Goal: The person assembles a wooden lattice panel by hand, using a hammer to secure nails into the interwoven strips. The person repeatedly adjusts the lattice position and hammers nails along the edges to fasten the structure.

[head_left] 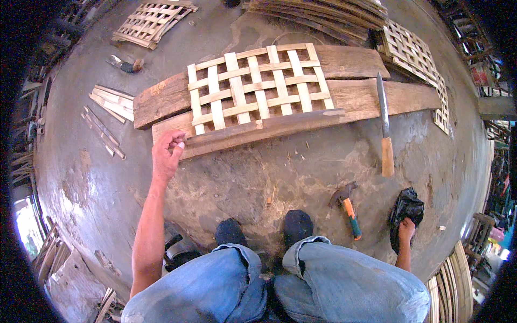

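A woven lattice panel of pale flat strips (258, 86) lies on thick wooden planks (371, 94). Along its near edge runs a darker brown strip (231, 132). My left hand (168, 153) is at the left end of that strip, with fingers curled and thumb against them; whatever they pinch is too small to make out. Far to the right, my right hand (406, 230) is closed at the mouth of a black plastic bag (407, 204) on the floor. Its fingertips are partly hidden in the folds.
A long knife (386, 134) leans its blade on the planks. A claw hammer (348, 210) lies before my right knee. Loose strips (112, 102) and a dark-handled tool (126, 65) are at left. More lattice panels (153, 22) and a strip bundle (323, 16) lie farther off.
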Motion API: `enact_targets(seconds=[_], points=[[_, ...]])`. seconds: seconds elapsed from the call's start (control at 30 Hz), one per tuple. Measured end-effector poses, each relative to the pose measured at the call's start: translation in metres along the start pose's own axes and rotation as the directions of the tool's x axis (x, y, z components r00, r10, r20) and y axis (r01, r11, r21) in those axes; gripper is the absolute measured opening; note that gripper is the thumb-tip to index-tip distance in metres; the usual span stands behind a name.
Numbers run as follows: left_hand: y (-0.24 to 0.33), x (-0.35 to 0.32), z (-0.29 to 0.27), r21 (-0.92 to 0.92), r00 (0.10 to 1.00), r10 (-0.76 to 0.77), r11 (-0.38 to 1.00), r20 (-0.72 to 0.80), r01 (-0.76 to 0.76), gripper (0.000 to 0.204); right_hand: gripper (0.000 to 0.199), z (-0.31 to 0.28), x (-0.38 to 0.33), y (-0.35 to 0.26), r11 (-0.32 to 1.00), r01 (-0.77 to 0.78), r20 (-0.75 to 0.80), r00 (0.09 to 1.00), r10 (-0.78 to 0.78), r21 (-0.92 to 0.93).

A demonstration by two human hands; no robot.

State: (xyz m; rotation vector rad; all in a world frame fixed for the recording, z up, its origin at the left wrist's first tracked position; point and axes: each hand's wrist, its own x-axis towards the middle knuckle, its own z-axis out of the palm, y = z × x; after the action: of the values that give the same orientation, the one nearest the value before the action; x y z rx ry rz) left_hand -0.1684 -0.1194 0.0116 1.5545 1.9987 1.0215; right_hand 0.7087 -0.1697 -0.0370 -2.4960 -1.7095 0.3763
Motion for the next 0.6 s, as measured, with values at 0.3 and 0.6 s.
enact_targets(seconds=[0.3, 0.6], points=[[0.001, -0.001, 0.0, -0.013, 1.0, -0.013, 1.0, 0.017, 0.013, 0.027, 0.013, 0.007, 0.001, -0.012, 0.948, 0.19, -0.134, 0.964, -0.229, -0.256], [0.002, -0.001, -0.001, -0.015, 1.0, -0.012, 1.0, 0.011, 0.012, 0.027, 0.011, 0.002, 0.01, -0.026, 0.933, 0.102, -0.172, 0.97, -0.17, -0.345]])
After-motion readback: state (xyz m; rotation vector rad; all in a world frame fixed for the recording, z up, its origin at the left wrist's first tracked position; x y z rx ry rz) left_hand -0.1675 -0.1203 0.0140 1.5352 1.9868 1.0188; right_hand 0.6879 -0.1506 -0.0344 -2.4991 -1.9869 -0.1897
